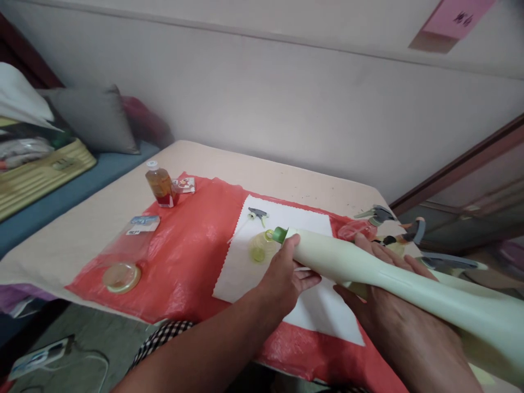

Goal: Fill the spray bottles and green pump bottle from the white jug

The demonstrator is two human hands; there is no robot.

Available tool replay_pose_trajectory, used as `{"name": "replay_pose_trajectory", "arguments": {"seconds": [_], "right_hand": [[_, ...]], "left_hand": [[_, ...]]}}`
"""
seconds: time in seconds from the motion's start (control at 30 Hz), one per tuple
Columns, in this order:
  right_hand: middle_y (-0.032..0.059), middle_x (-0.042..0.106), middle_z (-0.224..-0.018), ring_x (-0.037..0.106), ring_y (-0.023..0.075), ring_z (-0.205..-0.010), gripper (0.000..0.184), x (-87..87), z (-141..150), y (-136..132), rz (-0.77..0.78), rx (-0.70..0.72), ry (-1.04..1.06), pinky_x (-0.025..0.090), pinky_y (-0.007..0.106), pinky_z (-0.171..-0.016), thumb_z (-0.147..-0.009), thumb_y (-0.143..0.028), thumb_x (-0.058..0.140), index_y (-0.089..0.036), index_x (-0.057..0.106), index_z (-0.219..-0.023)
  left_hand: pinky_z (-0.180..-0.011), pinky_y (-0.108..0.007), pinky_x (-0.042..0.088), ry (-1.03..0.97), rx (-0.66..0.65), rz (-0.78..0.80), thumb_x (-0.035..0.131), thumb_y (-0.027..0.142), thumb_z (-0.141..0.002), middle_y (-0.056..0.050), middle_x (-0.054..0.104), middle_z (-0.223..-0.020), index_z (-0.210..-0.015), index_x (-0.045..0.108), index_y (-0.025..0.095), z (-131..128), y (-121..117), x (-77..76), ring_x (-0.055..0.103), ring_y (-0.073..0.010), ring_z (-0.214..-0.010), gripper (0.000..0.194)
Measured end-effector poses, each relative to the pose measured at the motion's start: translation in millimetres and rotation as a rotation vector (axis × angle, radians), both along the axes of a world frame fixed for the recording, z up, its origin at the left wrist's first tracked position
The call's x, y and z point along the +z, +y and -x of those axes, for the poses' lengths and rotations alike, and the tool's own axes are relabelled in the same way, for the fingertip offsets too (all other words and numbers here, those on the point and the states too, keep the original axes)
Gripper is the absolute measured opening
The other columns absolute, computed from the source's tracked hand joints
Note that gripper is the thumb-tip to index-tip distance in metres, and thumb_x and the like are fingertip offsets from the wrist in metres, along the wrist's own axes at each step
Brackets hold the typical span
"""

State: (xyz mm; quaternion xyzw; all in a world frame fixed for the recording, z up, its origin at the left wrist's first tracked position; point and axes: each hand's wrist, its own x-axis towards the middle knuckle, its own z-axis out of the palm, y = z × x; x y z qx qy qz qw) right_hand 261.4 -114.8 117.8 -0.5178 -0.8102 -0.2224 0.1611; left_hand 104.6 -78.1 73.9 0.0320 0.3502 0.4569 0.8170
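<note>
Head view: pale green container (335, 256) slants near-right to far-left, green tip (280, 234) beside yellowish bottle (257, 250); left hand (282, 273) (nearer tip) holds it, right hand (409, 322) too.

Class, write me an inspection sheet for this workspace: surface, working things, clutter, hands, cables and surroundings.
Surface: red plastic sheet over a pale cloth; white sheet on top.
Working things: long pale green container held with its green neck near a small clear bottle; contact can't be judged. Spray head beyond that bottle.
Clutter: amber bottle, upright; more spray heads at right.
Hands: left near the neck; right at the body.
Cables: pale cable on the floor, lower left.
Surroundings: wall, grey cushion, pink note.
</note>
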Motion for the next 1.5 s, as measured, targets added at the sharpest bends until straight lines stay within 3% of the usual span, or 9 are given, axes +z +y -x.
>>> {"name": "replay_pose_trajectory", "arguments": {"seconds": [0.5,0.83,1.1,1.5], "right_hand": [[0.0223,0.046,-0.147,0.044,0.0391,-0.135,0.066,11.7,9.6,-7.1,0.042,-0.039,-0.065,0.032,0.060,-0.110,-0.097,-0.042,0.037,-0.012,0.022,-0.154],[0.0192,0.052,-0.143,0.049,0.0398,-0.131,0.061,16.0,13.9,-6.7,0.010,-0.046,-0.035,0.036,0.061,-0.106,-0.097,-0.036,0.042,-0.019,0.026,-0.153],[0.0181,0.047,-0.148,0.045,0.0407,-0.134,0.068,13.6,12.1,-7.5,0.022,-0.031,-0.066,0.034,0.063,-0.107,-0.095,-0.029,0.045,-0.022,0.016,-0.156],[0.0204,0.053,-0.141,0.048,0.0356,-0.132,0.054,15.2,14.1,-8.8,-0.082,-0.054,-0.189,0.038,0.056,-0.106,-0.094,-0.019,0.045,-0.011,0.035,-0.147]], "left_hand": [[-0.098,-0.045,0.052,-0.076,0.023,-0.011,0.061,0.053,-0.081,-0.018,0.054,-0.131,-0.124,0.054,0.014,-0.6,0.2,1.6,0.061,-0.0337,-0.115,0.058],[-0.098,-0.045,0.052,-0.114,0.016,-0.020,0.057,0.051,-0.084,-0.016,0.058,-0.129,-0.125,0.054,0.014,-1.6,0.2,2.5,0.063,-0.0314,-0.112,0.055],[-0.098,-0.044,0.052,-0.134,0.021,-0.024,0.055,0.051,-0.086,-0.015,0.058,-0.129,-0.127,0.053,0.015,-1.6,1.0,2.1,0.064,-0.0305,-0.112,0.056],[-0.087,-0.039,0.056,-0.150,0.054,-0.004,0.055,0.049,-0.086,-0.016,0.055,-0.132,-0.126,0.053,0.013,-3.4,0.3,4.1,0.063,-0.0305,-0.110,0.054]]}}
